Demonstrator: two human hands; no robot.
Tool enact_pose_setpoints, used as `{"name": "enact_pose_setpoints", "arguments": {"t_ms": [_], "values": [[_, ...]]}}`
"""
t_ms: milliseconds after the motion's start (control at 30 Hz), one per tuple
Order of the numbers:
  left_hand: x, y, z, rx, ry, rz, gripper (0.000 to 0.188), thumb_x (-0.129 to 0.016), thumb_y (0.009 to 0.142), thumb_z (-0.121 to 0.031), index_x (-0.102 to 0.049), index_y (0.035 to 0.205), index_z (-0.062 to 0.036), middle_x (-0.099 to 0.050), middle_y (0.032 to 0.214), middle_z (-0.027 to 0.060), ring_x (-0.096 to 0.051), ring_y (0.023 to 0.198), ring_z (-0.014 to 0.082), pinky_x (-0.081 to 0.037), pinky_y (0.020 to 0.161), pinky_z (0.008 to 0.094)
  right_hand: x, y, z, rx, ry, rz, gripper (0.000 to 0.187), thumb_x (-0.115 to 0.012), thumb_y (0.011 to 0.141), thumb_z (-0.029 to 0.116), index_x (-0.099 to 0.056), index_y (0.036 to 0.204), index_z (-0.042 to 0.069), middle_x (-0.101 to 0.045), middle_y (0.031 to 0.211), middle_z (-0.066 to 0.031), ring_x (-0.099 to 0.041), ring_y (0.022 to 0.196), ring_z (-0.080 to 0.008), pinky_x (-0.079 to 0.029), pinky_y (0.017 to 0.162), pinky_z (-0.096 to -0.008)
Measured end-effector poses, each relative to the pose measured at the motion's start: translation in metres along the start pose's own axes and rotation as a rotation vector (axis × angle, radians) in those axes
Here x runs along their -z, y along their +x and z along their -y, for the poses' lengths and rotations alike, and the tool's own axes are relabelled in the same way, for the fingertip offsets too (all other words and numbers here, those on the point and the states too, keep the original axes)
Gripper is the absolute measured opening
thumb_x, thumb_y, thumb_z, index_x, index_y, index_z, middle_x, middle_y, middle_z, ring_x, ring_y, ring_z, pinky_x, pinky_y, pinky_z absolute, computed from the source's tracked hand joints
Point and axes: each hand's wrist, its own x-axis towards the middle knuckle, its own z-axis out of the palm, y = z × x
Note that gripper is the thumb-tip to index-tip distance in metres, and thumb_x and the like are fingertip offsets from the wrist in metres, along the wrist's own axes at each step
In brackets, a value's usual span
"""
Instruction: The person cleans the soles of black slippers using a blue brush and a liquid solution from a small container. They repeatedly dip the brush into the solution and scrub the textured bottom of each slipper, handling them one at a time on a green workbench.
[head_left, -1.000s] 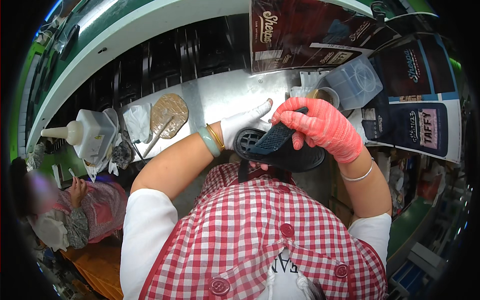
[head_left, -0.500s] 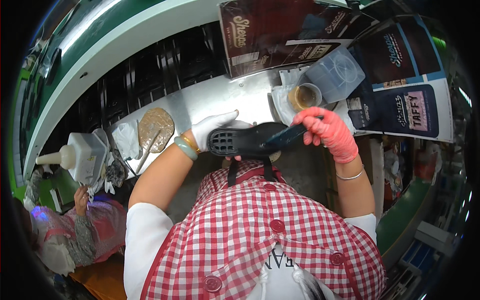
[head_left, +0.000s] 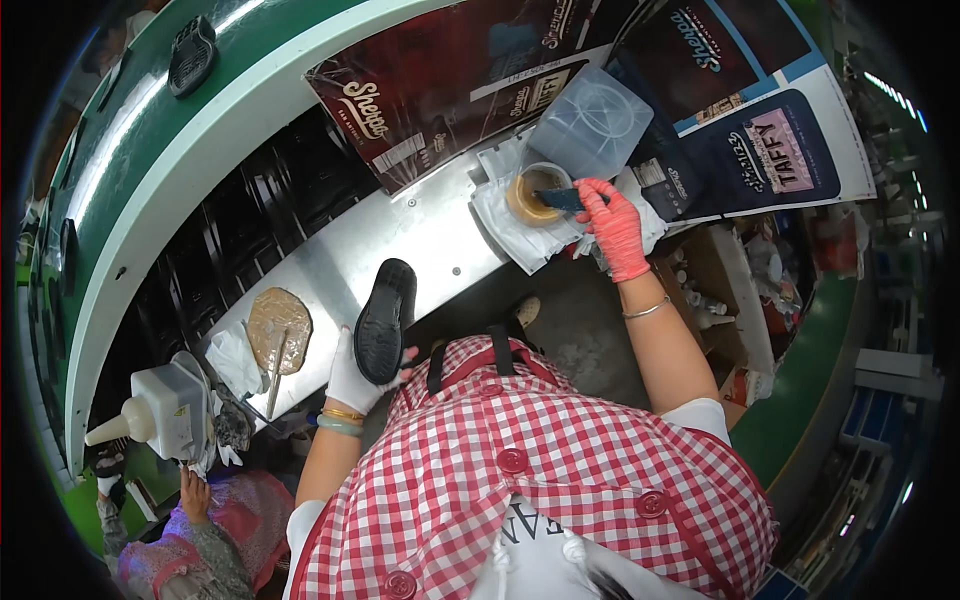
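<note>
My left hand [head_left: 346, 378], in a white glove, grips a black shoe sole [head_left: 388, 315] by its near end. The sole is tilted, with its far end over the metal bench, and my fingertips show at its right side. Out to the right, my right hand [head_left: 618, 235], in a pinkish-red glove, pinches a dark flat brush [head_left: 562, 199]. The brush's working end is inside a clear plastic cup [head_left: 520, 207] of yellowish-brown paste or glue. The cup stands on white sheets [head_left: 500, 225], and its contents hide the brush tip.
Behind the cup lies a clear plastic tub [head_left: 590, 122] beside printed boards [head_left: 440, 90]. A brown disc [head_left: 268, 312] with a stick [head_left: 277, 362] rests left. Beyond are a white nozzle bottle [head_left: 165, 408], a co-worker's hand [head_left: 195, 494] and a green conveyor [head_left: 235, 75] carrying soles.
My right hand has taken the brush from the sole to the cup. My left hand has drawn the sole left and turned it from level to nearly upright. The view has shifted.
</note>
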Motion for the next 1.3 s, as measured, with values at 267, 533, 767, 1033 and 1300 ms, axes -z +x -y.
{"name": "enact_pose_setpoints", "arguments": {"t_ms": [267,533,767,1033,1300], "values": [[-0.012,0.000,-0.002,-0.067,0.118,-0.024,0.051,-0.024,0.095,-0.048,-0.050,0.121,-0.0120,-0.061,0.108,0.0090,-0.062,0.092,0.0324,-0.051,0.057,0.0365,-0.003,0.006,-0.004,-0.022,0.020,0.037,0.027,-0.061,0.088,0.029,-0.064,0.103,0.007,-0.060,0.084,0.0009,-0.054,0.060,-0.0058,-0.040,0.050,-0.0187],[-0.052,0.020,-0.004,-0.088,-0.023,0.278,0.055,-0.028,0.095,-0.049,-0.044,0.129,-0.0086,-0.054,0.120,0.0157,-0.056,0.105,0.0369,-0.053,0.069,0.0449,0.010,-0.001,-0.014,-0.130,0.349,0.106,0.024,-0.056,0.091,0.025,-0.062,0.101,0.003,-0.062,0.087,-0.0029,-0.057,0.056,-0.0067,-0.037,0.044,-0.0171],[-0.124,0.017,-0.011,-0.127,-0.151,0.553,0.057,-0.043,0.091,-0.047,-0.039,0.133,-0.0082,-0.046,0.129,0.0199,-0.046,0.118,0.0412,-0.048,0.084,0.0551,-0.053,-0.087,0.093,0.044,0.510,0.276,0.023,-0.052,0.093,0.022,-0.061,0.101,0.002,-0.064,0.083,-0.0049,-0.059,0.058,-0.0077,-0.042,0.047,-0.0158],[-0.151,-0.003,-0.004,-0.171,-0.118,0.636,0.063,-0.052,0.087,-0.046,-0.038,0.134,-0.0059,-0.042,0.132,0.0227,-0.042,0.121,0.0440,-0.048,0.084,0.0598,-0.069,-0.120,0.117,0.134,0.450,0.269,0.021,-0.052,0.093,0.017,-0.061,0.103,0.002,-0.065,0.083,-0.0044,-0.061,0.062,-0.0078,-0.046,0.051,-0.0176],[-0.155,-0.011,0.001,-0.186,-0.080,0.670,0.067,-0.057,0.086,-0.044,-0.034,0.136,-0.0053,-0.041,0.132,0.0242,-0.042,0.120,0.0454,-0.048,0.085,0.0605,-0.078,-0.129,0.118,0.216,0.452,0.147,0.022,-0.050,0.094,0.018,-0.059,0.105,0.002,-0.064,0.079,-0.0059,-0.061,0.062,-0.0091,-0.046,0.053,-0.0174]]}}
